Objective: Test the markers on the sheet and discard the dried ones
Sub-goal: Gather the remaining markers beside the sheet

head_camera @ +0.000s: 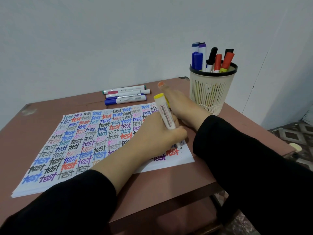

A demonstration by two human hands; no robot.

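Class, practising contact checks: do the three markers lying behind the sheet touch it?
Apart. Head view shows bare table between the lying markers and the sheet.

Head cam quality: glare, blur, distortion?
Head view: soft, even light, no glare; only a faint shadow beneath the left hand gripping the white yellow-ended marker; writing on the white paper sheet blurs toward its near left corner; wide-angle stretch enlarges the black sleeves at the frame edges.
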